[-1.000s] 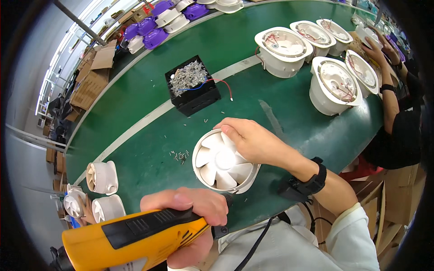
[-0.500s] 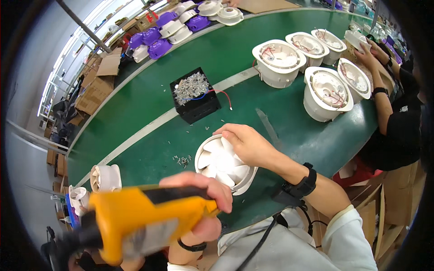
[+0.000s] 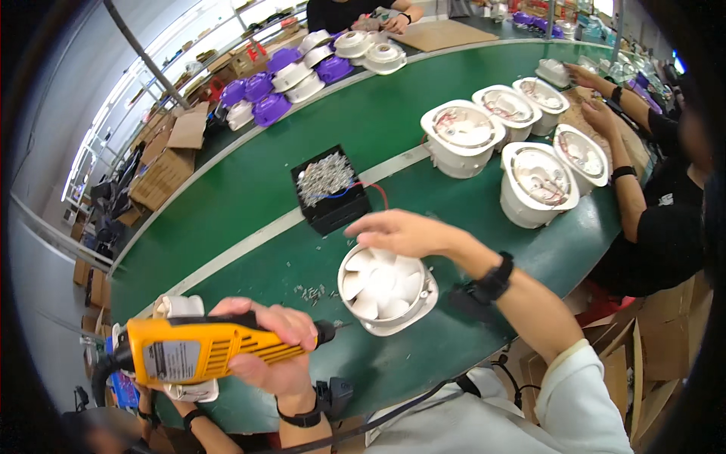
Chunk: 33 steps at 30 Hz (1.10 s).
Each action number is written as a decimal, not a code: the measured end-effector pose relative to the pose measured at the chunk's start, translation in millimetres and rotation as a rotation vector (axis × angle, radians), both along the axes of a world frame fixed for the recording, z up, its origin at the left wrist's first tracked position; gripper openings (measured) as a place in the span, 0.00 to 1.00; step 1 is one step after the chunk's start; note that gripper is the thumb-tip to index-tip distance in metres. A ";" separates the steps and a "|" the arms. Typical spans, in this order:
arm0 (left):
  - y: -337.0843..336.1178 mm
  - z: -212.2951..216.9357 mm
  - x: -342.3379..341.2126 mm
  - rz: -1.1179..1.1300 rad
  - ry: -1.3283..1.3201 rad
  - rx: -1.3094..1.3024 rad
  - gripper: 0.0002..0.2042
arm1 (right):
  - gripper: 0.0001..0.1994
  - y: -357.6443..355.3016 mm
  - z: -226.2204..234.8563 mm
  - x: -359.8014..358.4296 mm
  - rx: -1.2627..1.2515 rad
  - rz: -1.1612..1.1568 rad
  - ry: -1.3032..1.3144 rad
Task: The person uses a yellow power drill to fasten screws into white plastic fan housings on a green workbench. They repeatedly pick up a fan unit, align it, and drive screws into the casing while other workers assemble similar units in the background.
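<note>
The fan (image 3: 382, 286) sits on the table (image 3: 431, 356) just under the right hand (image 3: 401, 233), which is loosely open and grasping nothing; whether it touches is unclear. The left hand (image 3: 287, 372) is closed round a driver (image 3: 203, 352), its bit (image 3: 343, 324) pointing toward the fan. Loose screws (image 3: 308, 293) lie just beyond the left hand, a screw box (image 3: 342, 216) beyond the right

Green flat tabletop (image 3: 227, 193): white round plastic fan hsg. (image 3: 382, 286) at near ctr. Right hand (image 3: 404, 233) at hsg.'s far rim. Left hand (image 3: 287, 374) w/ yellow-black plastic power driver (image 3: 185, 352) to hsg.'s left. Loose silver metal screws (image 3: 310, 293) btwn driver & black open-top box (image 3: 342, 215); box far of hsg., more screws inside. White deep plastic shells w/ red wires (image 3: 533, 181): far right. Purple & white domed plastic covers (image 3: 274, 108): past tabletop's far left edge.
</note>
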<state>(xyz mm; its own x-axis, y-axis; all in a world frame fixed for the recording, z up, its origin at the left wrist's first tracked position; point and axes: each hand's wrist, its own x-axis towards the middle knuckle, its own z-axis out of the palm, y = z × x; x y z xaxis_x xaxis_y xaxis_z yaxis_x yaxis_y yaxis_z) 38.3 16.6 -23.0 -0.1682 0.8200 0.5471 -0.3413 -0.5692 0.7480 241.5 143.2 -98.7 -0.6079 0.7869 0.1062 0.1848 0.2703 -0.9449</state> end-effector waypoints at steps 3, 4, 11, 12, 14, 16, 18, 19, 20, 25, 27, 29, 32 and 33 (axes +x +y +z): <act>-6.5 3.8 -0.3 -0.011 0.014 0.055 0.32 | 0.19 2.9 -7.0 -3.0 -0.174 0.119 0.112; -9.7 3.9 -3.9 0.019 0.018 0.073 0.31 | 0.18 -4.6 -4.7 -6.3 -0.187 0.053 0.107; -20.2 10.4 4.5 -0.058 -0.015 0.087 0.31 | 0.20 -74.9 -3.3 -0.2 -0.166 -0.339 0.109; -20.6 7.8 6.5 -0.077 -0.025 0.073 0.32 | 0.20 -71.7 0.6 -2.1 -0.096 -0.320 0.098; -20.1 5.8 12.9 -0.131 -0.030 0.032 0.33 | 0.19 -63.4 -1.7 -4.4 0.034 -0.289 0.109; -20.0 2.7 17.7 -0.107 0.063 -0.012 0.33 | 0.18 -61.6 -10.7 -8.3 -0.049 -0.283 0.179; -19.0 -0.4 19.0 -0.096 0.102 -0.008 0.34 | 0.17 -61.6 -10.9 -10.8 -0.083 -0.295 0.202; -18.2 -1.0 19.2 -0.096 0.108 0.004 0.34 | 0.17 -63.3 -10.1 -10.6 -0.077 -0.313 0.191; -17.4 -1.3 18.9 -0.097 0.114 0.016 0.34 | 0.17 -64.3 -8.4 -11.1 -0.071 -0.333 0.179; -16.3 1.8 17.8 -0.081 0.116 0.066 0.34 | 0.16 -65.4 -9.7 -12.6 -0.041 -0.362 0.169; -14.6 -0.2 17.6 -0.100 0.106 0.058 0.35 | 0.16 -66.6 -7.4 -11.8 -0.057 -0.373 0.165; -14.5 -1.2 18.0 -0.099 0.117 0.036 0.35 | 0.16 -67.4 -5.6 -11.9 -0.070 -0.378 0.166; -13.4 -3.2 19.2 -0.113 0.103 0.011 0.35 | 0.16 -66.0 -9.8 -13.0 -0.044 -0.382 0.187; -13.4 -4.8 19.6 -0.110 0.103 -0.008 0.35 | 0.16 -66.0 -10.7 -13.0 -0.046 -0.381 0.187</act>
<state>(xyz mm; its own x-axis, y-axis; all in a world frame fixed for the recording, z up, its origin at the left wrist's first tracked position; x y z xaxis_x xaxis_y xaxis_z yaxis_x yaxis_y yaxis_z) 57.9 3.2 -27.7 -0.0205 0.8346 0.5505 -0.3226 -0.5267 0.7865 228.5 77.2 -109.4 -0.2463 0.9580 0.1466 0.0874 0.1726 -0.9811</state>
